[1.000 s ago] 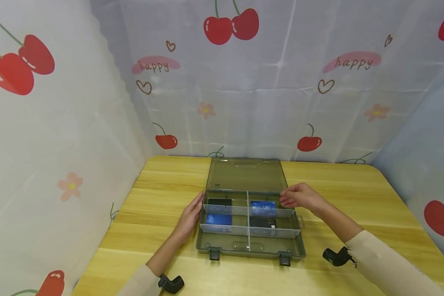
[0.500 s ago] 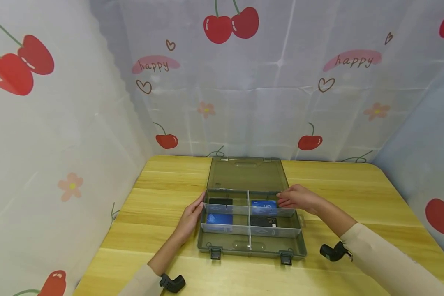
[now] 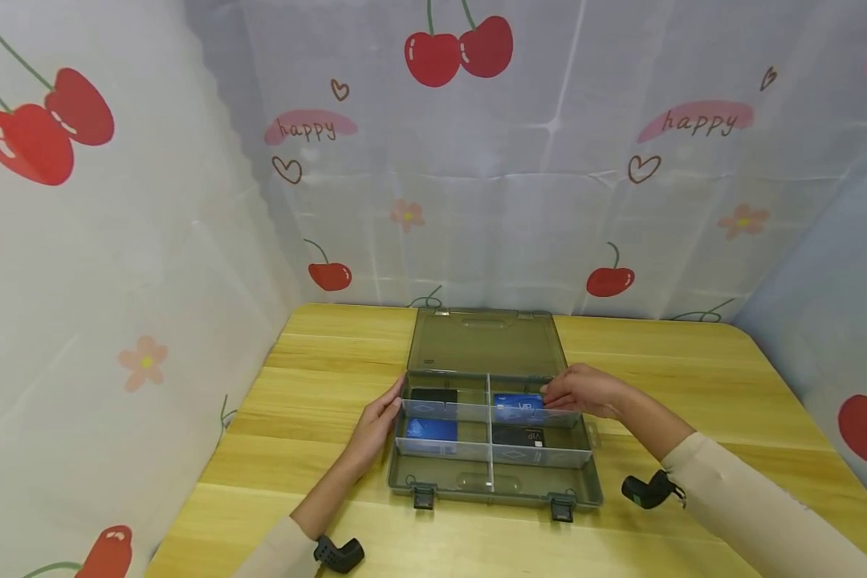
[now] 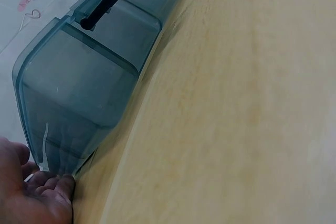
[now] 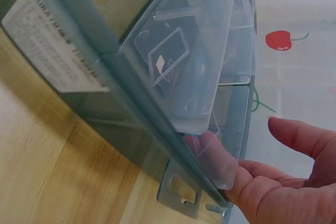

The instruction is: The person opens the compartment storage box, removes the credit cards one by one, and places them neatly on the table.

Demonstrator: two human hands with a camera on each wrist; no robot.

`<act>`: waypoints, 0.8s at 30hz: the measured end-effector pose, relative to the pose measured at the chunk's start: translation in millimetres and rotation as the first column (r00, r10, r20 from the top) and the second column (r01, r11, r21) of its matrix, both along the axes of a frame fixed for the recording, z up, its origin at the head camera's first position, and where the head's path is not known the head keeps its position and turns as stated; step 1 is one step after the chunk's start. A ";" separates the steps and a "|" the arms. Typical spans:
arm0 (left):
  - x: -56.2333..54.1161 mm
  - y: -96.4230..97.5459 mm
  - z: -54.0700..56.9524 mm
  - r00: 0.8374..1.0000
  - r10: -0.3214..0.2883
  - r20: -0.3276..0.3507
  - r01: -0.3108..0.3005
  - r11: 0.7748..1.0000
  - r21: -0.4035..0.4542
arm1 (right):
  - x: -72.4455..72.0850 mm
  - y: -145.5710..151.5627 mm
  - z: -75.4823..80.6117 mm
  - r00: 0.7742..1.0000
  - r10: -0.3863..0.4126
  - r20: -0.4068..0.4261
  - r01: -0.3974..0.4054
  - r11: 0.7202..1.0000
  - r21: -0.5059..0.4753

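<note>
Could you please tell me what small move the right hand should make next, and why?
I would probably lift the right hand straight up out of the back right compartment. The blue card lies inside it, the thumb stands apart from the fingers, and a clear divider is close on their near side, so a slanted exit might catch it.

The right hand point(image 5: 283, 187) is placed at a translucent green box point(image 5: 126, 129), its fingertips seen through a clear divider point(image 5: 231, 124), its thumb held apart. A printed label point(image 5: 52, 45) is borne on the box's outer side.
</note>
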State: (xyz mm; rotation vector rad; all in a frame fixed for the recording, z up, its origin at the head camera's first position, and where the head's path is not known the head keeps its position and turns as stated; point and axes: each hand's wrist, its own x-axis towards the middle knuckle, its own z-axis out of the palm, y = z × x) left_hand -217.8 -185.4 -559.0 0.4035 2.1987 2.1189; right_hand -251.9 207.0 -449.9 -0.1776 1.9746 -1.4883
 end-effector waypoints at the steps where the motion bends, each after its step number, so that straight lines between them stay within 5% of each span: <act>1: 0.0 -0.1 0.1 1.000 -0.001 0.001 0.001 1.000 0.003 | -0.7 -0.7 -0.2 1.000 0.000 0.011 0.000 1.000 -0.008; 24: 2.0 -0.4 2.7 1.000 -0.003 0.000 0.003 1.000 0.001 | -4.9 -1.3 -6.8 0.996 -0.045 0.075 0.054 0.992 -0.117</act>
